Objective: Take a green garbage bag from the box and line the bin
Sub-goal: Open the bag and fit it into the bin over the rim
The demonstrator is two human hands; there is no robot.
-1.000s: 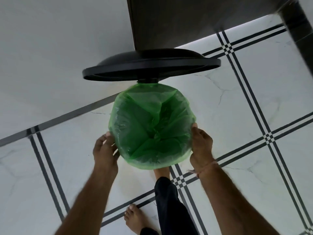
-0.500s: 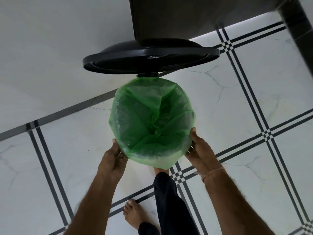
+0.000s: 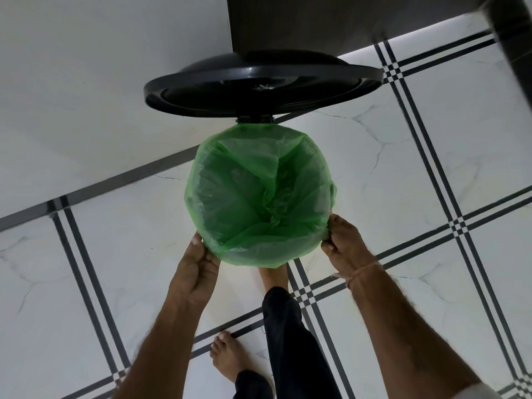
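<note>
A green garbage bag lines the round bin and is folded over its rim, hiding the bin body. The bin's black lid stands raised open behind it. My left hand pinches the bag's folded edge at the near left of the rim. My right hand grips the bag's edge at the near right. One foot sits at the bin's base, partly under the bag's overhang. The box is not in view.
White marble floor tiles with black line borders surround the bin. A dark cabinet panel rises behind the lid, and a white wall is at left. My other bare foot stands near the bottom.
Both hands slid lower and toward me along the rim, from the sides to the near edge, tugging the bag's fold down. The lid tipped up a little further.
</note>
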